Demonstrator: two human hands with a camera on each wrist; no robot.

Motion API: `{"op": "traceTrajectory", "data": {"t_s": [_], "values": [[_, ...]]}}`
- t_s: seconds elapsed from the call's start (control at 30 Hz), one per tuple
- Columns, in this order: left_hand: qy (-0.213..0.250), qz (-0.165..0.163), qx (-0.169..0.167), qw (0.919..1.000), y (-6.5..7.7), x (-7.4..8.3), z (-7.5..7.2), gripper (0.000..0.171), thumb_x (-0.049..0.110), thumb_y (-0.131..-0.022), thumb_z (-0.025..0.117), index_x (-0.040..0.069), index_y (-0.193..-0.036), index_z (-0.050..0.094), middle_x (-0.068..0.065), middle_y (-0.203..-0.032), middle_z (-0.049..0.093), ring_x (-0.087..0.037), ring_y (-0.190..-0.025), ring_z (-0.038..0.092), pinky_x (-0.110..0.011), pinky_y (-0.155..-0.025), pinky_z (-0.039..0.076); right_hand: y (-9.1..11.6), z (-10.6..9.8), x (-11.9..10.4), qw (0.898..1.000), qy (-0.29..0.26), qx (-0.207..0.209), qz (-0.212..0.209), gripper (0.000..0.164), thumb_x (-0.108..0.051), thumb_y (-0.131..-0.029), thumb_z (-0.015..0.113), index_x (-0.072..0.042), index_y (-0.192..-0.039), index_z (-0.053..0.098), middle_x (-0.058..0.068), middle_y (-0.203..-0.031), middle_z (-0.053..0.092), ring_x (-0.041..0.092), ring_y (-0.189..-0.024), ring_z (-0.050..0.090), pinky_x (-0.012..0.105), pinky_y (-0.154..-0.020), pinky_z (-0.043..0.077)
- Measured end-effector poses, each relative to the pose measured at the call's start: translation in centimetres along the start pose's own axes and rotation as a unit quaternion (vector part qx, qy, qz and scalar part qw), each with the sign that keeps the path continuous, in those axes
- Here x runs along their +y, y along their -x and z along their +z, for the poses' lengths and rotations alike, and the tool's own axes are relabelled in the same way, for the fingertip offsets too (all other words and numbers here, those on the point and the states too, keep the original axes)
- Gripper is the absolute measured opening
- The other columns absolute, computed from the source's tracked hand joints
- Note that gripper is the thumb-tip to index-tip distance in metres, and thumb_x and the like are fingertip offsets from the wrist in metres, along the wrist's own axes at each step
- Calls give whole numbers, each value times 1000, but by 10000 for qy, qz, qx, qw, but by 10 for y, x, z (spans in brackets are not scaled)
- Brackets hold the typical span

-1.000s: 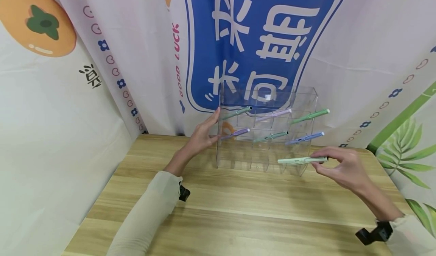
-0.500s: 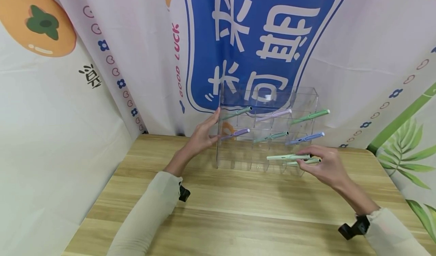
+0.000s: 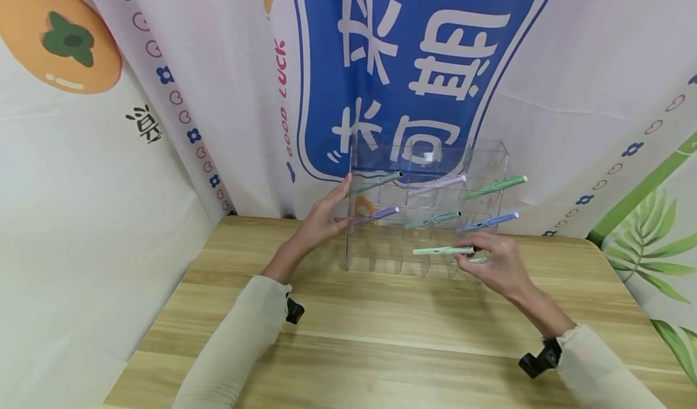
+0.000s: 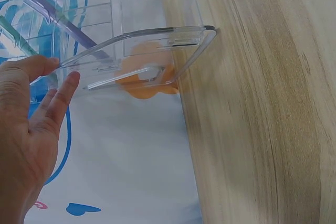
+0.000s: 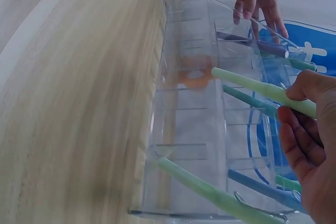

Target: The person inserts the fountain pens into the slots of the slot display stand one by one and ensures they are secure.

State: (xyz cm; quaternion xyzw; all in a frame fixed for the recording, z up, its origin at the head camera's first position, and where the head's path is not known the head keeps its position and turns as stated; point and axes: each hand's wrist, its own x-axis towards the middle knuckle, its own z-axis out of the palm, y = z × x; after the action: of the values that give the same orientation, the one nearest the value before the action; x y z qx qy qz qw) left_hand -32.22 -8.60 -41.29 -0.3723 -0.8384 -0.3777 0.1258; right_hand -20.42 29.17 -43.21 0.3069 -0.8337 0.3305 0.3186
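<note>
My right hand (image 3: 498, 264) pinches a pale green pen (image 3: 438, 250) between thumb and fingers, held roughly level in front of the bottom row of a clear acrylic rack (image 3: 492, 146). Its tip points left and seems short of the compartments. My left hand (image 3: 321, 220) touches the rack's left side panel, thumb at the front edge, fingers fairly straight along the outside. A second light green pen (image 5: 210, 190) lies in a bottom compartment at the right end, mostly behind my right hand in the head view.
Upper rows bear a grey-green pen (image 3: 381, 181), lilac pen (image 3: 446, 183), bright green pen (image 3: 498, 186), purple pen (image 3: 381, 214), teal pen (image 3: 435, 219) and blue pen (image 3: 492, 221), all jutting forward. The rack stands on a wooden table (image 3: 381, 348) before a printed curtain (image 3: 250, 124).
My right hand has carried the pale green pen leftward along the bottom row, revealing the other light green pen in the right-end compartment. The left hand stays at the rack's side.
</note>
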Motion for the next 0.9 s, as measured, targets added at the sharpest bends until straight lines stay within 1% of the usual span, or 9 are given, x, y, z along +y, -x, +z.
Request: {"op": "traceTrajectory", "data": {"t_s": [0.03,0.2,0.27,0.37,0.47,0.57,0.7,0.8,0.9], "values": [[-6,-10,-4,10000,0,0,0,100,-15,-86,79,1,-167,21,-15,-174,21,-35,-153,38,-37,-113,53,0,2,0,10000,-5,12,4,28,12,-68,86,-1,-92,81,10,-89,80,14,-71,71,9,-71,57],[-22,-33,9,10000,0,1,0,99,-15,-86,79,-1,-166,22,-15,-174,20,-36,-154,38,-36,-108,57,2,12,2,9999,23,-7,162,28,11,-69,86,-2,-93,82,9,-88,79,16,-65,70,20,-59,60],[-20,-35,22,10000,0,1,0,99,-16,-86,79,-1,-166,22,-15,-174,21,-36,-154,37,-36,-104,60,3,16,3,9998,74,-13,205,27,11,-70,86,-2,-94,82,9,-87,79,17,-65,70,23,-58,61],[5,-37,16,10000,0,2,0,100,-16,-85,79,-1,-166,22,-15,-174,20,-36,-154,37,-37,-101,61,4,21,3,9997,102,-15,241,26,10,-71,87,-2,-94,81,9,-86,79,16,-65,70,24,-58,62],[45,-72,-6,10000,0,2,0,101,-16,-85,79,0,-167,21,-14,-174,20,-36,-154,38,-36,-98,63,5,26,3,9995,125,-38,304,25,9,-71,87,-2,-93,81,10,-84,78,17,-65,70,29,-57,63],[45,-97,-18,9999,0,2,0,100,-16,-86,78,0,-166,21,-13,-174,19,-35,-154,37,-35,-94,64,5,30,2,9989,81,-101,456,23,8,-73,87,-1,-94,81,11,-84,78,17,-66,69,34,-55,63],[33,-97,-6,9999,0,1,0,98,-17,-86,78,-2,-166,22,-13,-174,19,-35,-155,35,-32,-83,64,5,37,1,9977,68,-193,645,21,7,-76,86,-1,-95,81,11,-85,78,16,-66,70,36,-56,64],[37,-115,-6,9999,0,0,1,98,-17,-86,77,-1,-166,23,-12,-174,19,-34,-155,36,-32,-83,65,4,41,2,9973,42,-224,704,21,8,-76,86,-2,-95,81,10,-87,79,17,-66,71,38,-57,65],[79,-128,-10,9999,0,0,1,98,-16,-87,77,0,-167,22,-11,-174,19,-34,-154,37,-35,-89,65,4,46,3,9971,-36,-247,725,22,9,-76,85,-1,-95,81,11,-89,79,18,-65,72,36,-57,66]]}}
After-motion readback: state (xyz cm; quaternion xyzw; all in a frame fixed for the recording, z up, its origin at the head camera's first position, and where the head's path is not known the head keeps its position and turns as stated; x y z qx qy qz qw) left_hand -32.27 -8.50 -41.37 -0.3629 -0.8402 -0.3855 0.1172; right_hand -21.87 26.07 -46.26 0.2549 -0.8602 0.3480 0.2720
